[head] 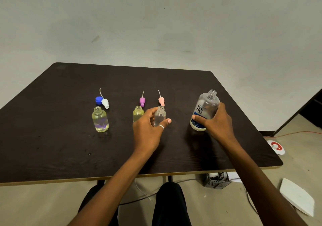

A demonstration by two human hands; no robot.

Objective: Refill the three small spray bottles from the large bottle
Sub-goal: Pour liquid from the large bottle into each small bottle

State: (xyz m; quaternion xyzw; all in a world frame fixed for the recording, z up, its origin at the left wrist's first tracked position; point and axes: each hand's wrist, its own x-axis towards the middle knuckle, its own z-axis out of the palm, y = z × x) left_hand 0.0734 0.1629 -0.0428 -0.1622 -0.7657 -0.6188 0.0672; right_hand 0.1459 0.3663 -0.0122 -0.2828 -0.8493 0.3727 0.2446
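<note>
Three small uncapped bottles stand in a row on the dark table (52,147). The left bottle (100,120) and the middle bottle (138,113) hold yellowish liquid. My left hand (148,129) wraps around the clear right bottle (160,115). My right hand (217,121) grips the large clear bottle (205,109), open at the neck, tilted slightly and resting on the table. Behind the row lie a white spray head (105,102), a purple spray head (142,101) and a pink spray head (161,101), each with a thin tube.
A blue cap (98,100) lies beside the white spray head. Beyond the table's right edge, the floor holds a white and red disc (276,146), a white board (298,197), cables and a grey crate (217,180). My knees show under the front edge.
</note>
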